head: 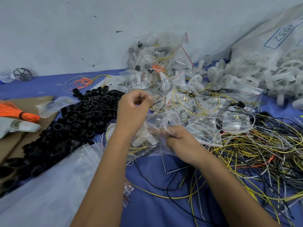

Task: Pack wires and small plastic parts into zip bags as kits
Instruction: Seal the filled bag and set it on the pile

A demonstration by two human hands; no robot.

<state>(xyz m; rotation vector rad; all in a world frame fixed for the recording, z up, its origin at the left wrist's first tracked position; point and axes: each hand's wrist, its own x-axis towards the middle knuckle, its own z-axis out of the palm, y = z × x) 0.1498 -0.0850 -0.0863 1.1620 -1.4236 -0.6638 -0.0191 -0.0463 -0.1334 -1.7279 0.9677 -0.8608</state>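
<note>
Pinched between the curled fingers and thumb of the right hand [177, 141] is a clear zip bag [152, 128], crumpled and lying roughly flat on the blue table cover [147, 202]; which way its mouth faces cannot be told through the creases. A whitish plastic part [141, 136] shows through the film just left of that grip. Up and to the left, the left hand [132, 108] hangs above the bag with fingers curled and fingertips drawn together near a thin black wire [161, 102]; whether it actually holds the wire or some small part cannot be made out.

Beyond both hands, against the wall, rises a heap of filled zip bags [160, 63] with red seal strips, yellow and orange wires inside. Right of the grip sprawls a tangle of loose wires [262, 153], yellow, black, white and orange, running every way. Far right and back lie translucent white wheels [246, 76] spilling from a large sack [270, 40] stamped "1952" inside a blue box, read upside down. Left of the hands lies a mound of black rings [78, 118]; further left an orange wire bundle [18, 112] bound with a dark band, its long axis running left to right, on cardboard [9, 145]. Near left, a stack of empty bags [49, 185].
</note>
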